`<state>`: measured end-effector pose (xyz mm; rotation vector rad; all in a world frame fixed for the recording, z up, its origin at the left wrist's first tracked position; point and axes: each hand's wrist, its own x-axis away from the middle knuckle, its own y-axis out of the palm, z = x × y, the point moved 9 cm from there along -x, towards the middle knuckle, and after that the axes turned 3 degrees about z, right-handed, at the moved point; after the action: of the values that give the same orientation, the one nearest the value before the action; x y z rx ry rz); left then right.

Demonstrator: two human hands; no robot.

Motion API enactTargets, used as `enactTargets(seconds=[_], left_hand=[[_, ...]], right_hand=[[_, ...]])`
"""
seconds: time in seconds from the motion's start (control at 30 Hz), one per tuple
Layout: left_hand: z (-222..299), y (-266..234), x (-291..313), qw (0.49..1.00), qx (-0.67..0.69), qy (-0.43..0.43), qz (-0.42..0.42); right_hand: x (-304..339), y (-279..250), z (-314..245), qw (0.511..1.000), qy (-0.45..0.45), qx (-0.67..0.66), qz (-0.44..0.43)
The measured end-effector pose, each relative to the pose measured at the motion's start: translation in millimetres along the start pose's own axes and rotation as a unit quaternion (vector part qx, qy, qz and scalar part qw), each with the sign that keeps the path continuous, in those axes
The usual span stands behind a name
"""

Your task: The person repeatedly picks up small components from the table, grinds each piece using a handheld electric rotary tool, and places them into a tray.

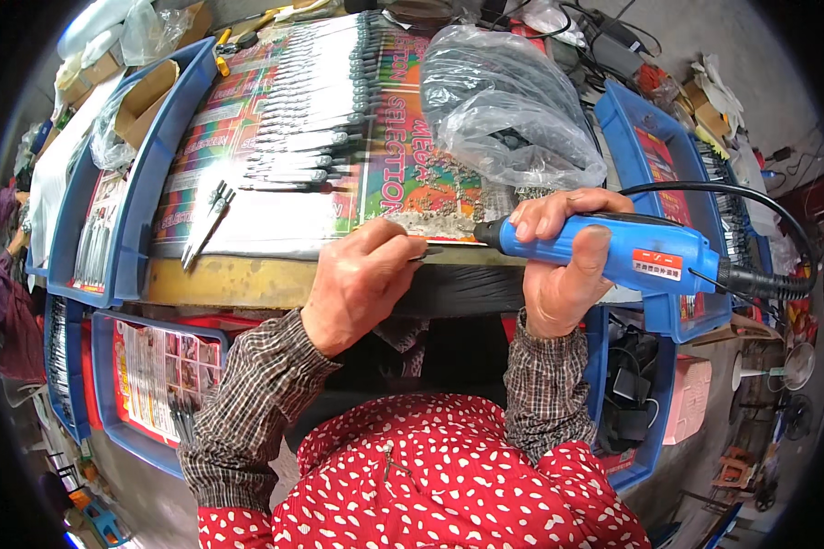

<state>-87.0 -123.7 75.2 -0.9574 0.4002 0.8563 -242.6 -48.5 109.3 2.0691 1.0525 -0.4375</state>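
A blue corded electric screwdriver (627, 252) lies across my right hand (568, 261), whose fingers and thumb wrap round its body. Its black nose (490, 234) points left, over small metal screws (444, 197) scattered on the printed sheet. Close to the table's front edge, my left hand (362, 279) is closed in a pinch. A small dark part (428, 252) pokes out from its fingertips; most of it is hidden. Further left, slim silver-and-black tools (208, 220) lie loose. Beyond my hands, a long row of similar silver-and-black pieces (316, 110) runs away from me.
A clear plastic bag of dark parts (513, 110) sits at the back right. Blue trays flank the table, one on the left (137, 247) and one on the right (613, 114). The screwdriver's black cable (760, 197) loops on the right. Lower down stands a blue bin (110, 403).
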Motion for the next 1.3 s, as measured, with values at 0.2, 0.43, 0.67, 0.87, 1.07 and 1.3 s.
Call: enactTargets(seconds=[0.2, 0.43, 0.67, 0.87, 1.07, 1.3], left_hand=[[-1.6, 20.7, -8.5, 0.996, -0.068, 0.04, -0.045], [-2.2, 28.7, -12.3, 0.996, -0.071, 0.036, -0.036], [-2.2, 27.6, -15.3, 0.997, -0.066, 0.036, -0.017], [-0.8, 25.3, -15.4, 0.996, -0.078, 0.039, -0.01], [-2.2, 28.3, -13.9, 0.995, -0.091, 0.023, -0.031], [-1.3, 28.3, -13.1, 0.995, -0.089, 0.033, -0.031]], right_hand=[[-1.6, 3.4, -2.3, 1.0, 0.0, -0.004, 0.004], [-3.9, 6.9, -3.6, 1.0, -0.004, -0.01, -0.006], [-3.2, 11.3, -4.5, 1.0, -0.011, -0.022, -0.012], [-2.1, 13.5, -4.6, 0.999, -0.009, -0.042, -0.022], [-0.7, 12.5, -2.4, 0.998, -0.005, -0.062, -0.023], [0.9, 13.8, -2.8, 1.0, 0.027, 0.015, -0.006]])
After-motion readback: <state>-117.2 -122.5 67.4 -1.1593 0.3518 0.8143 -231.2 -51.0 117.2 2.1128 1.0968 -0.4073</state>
